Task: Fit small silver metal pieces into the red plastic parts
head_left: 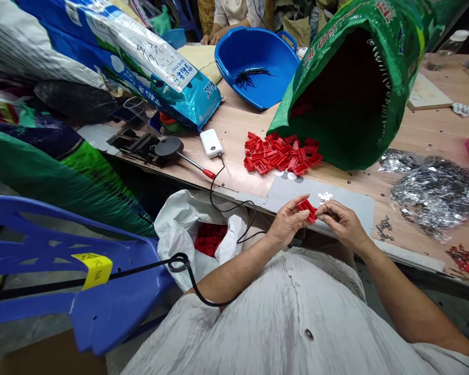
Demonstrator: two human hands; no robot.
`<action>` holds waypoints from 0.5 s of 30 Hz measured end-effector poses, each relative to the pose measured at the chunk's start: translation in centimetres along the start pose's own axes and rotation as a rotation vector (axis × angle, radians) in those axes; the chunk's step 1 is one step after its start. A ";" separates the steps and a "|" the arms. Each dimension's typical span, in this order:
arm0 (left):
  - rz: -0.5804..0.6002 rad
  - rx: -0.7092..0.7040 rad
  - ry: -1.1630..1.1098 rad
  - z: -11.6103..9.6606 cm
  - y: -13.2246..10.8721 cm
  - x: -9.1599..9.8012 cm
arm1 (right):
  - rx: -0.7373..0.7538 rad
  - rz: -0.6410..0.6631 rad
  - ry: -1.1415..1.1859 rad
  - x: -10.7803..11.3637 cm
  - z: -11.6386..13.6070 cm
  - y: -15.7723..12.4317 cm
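Blue chair near wooden table

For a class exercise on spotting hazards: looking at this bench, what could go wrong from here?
1. The black cable from the white device loops over the bench edge near the left hand; a snag might drag the device off.
2. Loose red pieces lie heaped at the mouth of the green sack; a bump could scatter them.

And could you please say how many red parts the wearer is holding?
1: the red part is in the left hand, with the right hand at its end. Fingers could hide another.
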State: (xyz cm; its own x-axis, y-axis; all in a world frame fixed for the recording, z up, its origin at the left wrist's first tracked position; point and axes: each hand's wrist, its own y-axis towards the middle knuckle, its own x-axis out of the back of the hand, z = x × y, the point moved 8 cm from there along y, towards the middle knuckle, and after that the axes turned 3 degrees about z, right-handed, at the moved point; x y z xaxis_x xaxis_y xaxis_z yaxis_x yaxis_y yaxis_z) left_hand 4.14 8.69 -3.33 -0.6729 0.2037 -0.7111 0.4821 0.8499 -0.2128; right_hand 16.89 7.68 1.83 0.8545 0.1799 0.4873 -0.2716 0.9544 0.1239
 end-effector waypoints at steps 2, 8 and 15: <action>-0.001 0.006 -0.002 0.0 0.0 -0.1 | 0.000 0.057 0.028 -0.2 -0.1 -0.1; 0.041 -0.029 0.108 -0.1 0.0 -0.5 | -0.003 0.145 0.074 -0.3 -0.4 -0.6; 0.077 -0.152 0.330 -0.4 0.5 0.3 | -0.074 0.069 -0.059 0.8 -1.5 -1.2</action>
State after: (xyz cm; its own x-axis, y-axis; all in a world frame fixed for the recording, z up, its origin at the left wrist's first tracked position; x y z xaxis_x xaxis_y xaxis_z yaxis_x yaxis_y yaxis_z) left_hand 3.95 9.32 -3.38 -0.7946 0.3944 -0.4616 0.4661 0.8834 -0.0475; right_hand 18.59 7.00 0.73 0.8071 0.2332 0.5425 -0.2931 0.9557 0.0252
